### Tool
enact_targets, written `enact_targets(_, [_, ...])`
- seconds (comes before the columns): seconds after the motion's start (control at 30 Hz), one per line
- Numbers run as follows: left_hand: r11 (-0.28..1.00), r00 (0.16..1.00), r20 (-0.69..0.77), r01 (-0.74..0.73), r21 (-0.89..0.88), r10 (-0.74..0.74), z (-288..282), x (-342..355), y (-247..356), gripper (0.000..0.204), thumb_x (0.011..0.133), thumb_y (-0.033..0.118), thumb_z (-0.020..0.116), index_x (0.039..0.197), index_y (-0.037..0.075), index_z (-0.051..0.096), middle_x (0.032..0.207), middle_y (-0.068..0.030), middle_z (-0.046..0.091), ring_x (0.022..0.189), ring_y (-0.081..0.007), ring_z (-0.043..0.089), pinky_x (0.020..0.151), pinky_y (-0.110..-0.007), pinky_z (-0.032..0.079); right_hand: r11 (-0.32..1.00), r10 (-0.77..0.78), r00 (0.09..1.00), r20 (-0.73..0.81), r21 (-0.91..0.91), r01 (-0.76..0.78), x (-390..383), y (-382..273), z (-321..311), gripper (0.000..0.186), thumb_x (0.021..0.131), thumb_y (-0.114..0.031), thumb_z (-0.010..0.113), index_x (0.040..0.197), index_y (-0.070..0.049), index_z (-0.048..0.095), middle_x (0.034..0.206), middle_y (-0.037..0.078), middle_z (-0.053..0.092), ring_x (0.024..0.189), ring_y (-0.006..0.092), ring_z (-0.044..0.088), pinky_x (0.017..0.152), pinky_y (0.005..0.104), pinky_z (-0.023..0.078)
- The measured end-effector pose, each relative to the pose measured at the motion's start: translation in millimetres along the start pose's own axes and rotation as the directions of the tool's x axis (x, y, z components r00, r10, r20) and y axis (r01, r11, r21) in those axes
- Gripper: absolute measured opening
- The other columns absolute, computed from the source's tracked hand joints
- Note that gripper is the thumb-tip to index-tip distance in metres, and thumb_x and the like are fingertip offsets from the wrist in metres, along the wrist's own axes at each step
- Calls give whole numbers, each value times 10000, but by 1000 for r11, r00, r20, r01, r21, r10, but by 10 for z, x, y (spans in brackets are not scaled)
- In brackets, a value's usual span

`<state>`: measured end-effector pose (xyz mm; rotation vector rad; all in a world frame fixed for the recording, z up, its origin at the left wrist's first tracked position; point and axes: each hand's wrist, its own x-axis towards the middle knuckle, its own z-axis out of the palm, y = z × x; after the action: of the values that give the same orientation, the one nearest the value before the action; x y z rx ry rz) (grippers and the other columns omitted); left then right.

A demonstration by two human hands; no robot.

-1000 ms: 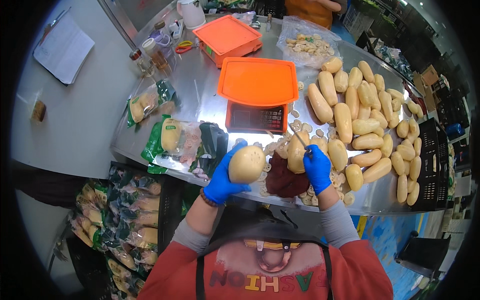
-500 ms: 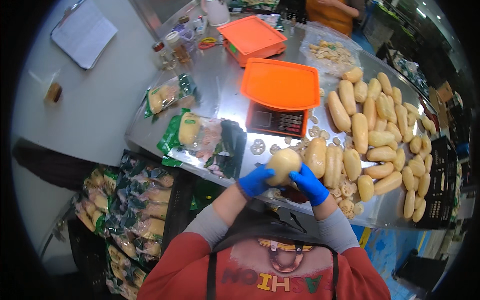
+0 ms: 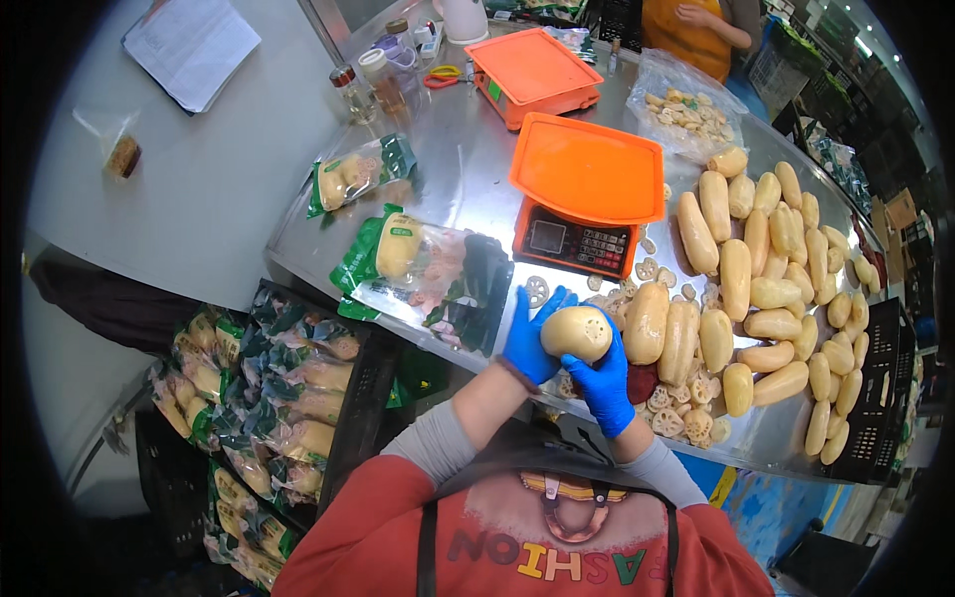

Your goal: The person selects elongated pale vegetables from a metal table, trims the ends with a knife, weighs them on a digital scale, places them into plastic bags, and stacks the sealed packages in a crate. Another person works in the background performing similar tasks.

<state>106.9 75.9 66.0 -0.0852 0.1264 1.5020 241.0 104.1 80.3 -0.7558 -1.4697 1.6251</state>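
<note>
Both blue-gloved hands cradle a round, pale lotus root [image 3: 577,332], its end with several holes facing up. My left hand [image 3: 529,343] is on its left side, my right hand [image 3: 600,388] on its lower right, thumb against it. Beside my right hand lie peeled lotus roots [image 3: 649,323], cut slices [image 3: 668,422] and a dark red cloth [image 3: 642,381]. An orange scale [image 3: 586,164] stands beyond my hands on the steel table [image 3: 458,149]. Opened green-and-clear lotus packs [image 3: 398,245] lie to the left. No knife is visible in either hand.
Many peeled roots [image 3: 734,279] cover the right side, beside a black crate [image 3: 890,388]. A second orange scale [image 3: 531,75], jars, scissors and a bag of slices [image 3: 681,109] stand at the back. Crates of packs [image 3: 298,418] are lower left. An orange-aproned person [image 3: 686,35] stands across.
My right hand has let go of the knife it held a second ago and joined my left around the round root. The view has shifted, so the table appears further right.
</note>
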Motion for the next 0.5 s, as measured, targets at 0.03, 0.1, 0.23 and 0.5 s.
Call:
enact_targets(0.03, [1000,1000,21,-21,9,21,-97,-28,22,813,848,680,275,1401,85,274,1429,-124,308,1302,-272,310,1090,-434,192,999,6,1000,-2,37,-6,43,-47,-34,785,705,-123,763,1335,11,313,1249,138,471,1122,232,502,929,360,441])
enact_targets(0.1, [998,998,0,-58,-13,58,-238,-92,87,822,844,690,265,1404,88,269,1438,-114,296,1306,-269,302,1085,-442,200,993,32,999,-15,115,-30,93,-340,-79,789,713,-117,757,1341,10,298,1244,137,471,1116,232,507,928,357,442])
enact_targets(0.23, [993,989,-135,-79,-93,66,-305,-105,136,871,821,724,250,1406,79,261,1455,-141,247,1331,-297,244,1099,-458,168,970,13,993,-120,243,17,84,-443,-225,822,675,-136,782,1330,6,307,1240,138,473,1107,236,514,932,358,447])
enact_targets(0.5, [993,992,-84,-96,-75,89,-74,-151,127,823,854,685,233,1406,75,255,1433,-149,282,1327,-306,257,1097,-446,177,987,82,997,10,136,-83,141,-348,-43,788,695,-128,768,1330,8,321,1257,137,474,1113,216,506,942,343,424])
